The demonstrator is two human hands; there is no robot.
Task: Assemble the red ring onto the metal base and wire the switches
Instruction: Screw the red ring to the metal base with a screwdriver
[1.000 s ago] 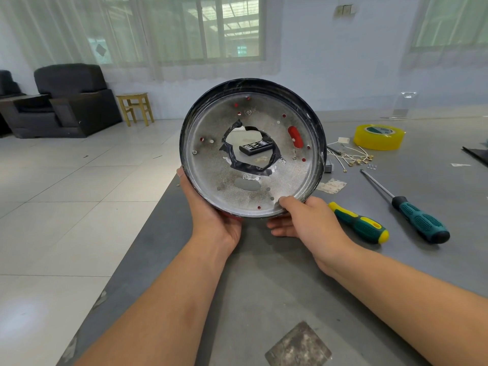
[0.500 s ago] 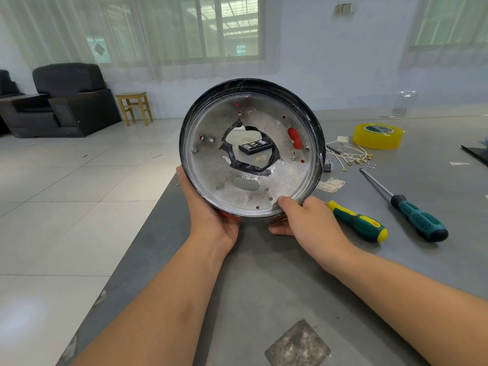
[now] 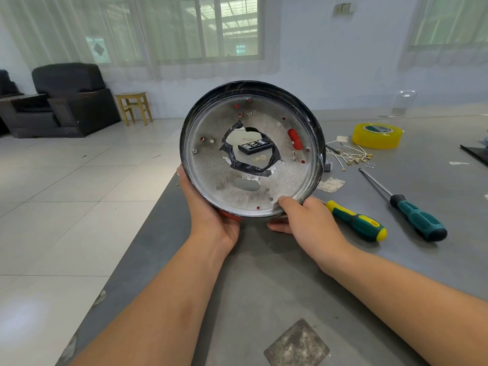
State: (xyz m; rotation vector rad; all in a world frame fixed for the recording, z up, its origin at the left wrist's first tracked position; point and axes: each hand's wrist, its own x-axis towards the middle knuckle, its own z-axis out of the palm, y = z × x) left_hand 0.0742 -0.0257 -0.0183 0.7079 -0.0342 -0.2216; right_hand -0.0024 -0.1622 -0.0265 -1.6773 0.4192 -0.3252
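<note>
Head view, near to far. Two bare forearms reaching forward over the grey tabletop [image 3: 277, 286]. Left hand [image 3: 214, 220] cupped under the lower left rim of the metal base [image 3: 211, 167], fingers hidden behind it; right hand [image 3: 309, 223] gripping the lower right rim, thumb on the inner face, fingers behind. Base held off the tabletop, tipped up nearly on edge, hollow face toward the camera, straight ahead between both hands, neither clearly nearer. Red ring [image 3: 229, 215] peeking out behind the bottom rim beside the left palm, red also showing through the slot and small holes, so probably seated against the back. Beyond, just right: yellow-green screwdriver [image 3: 356, 221], teal screwdriver [image 3: 412, 219], bundle of terminal wires [image 3: 353, 155], yellow tape roll [image 3: 377, 134].
</note>
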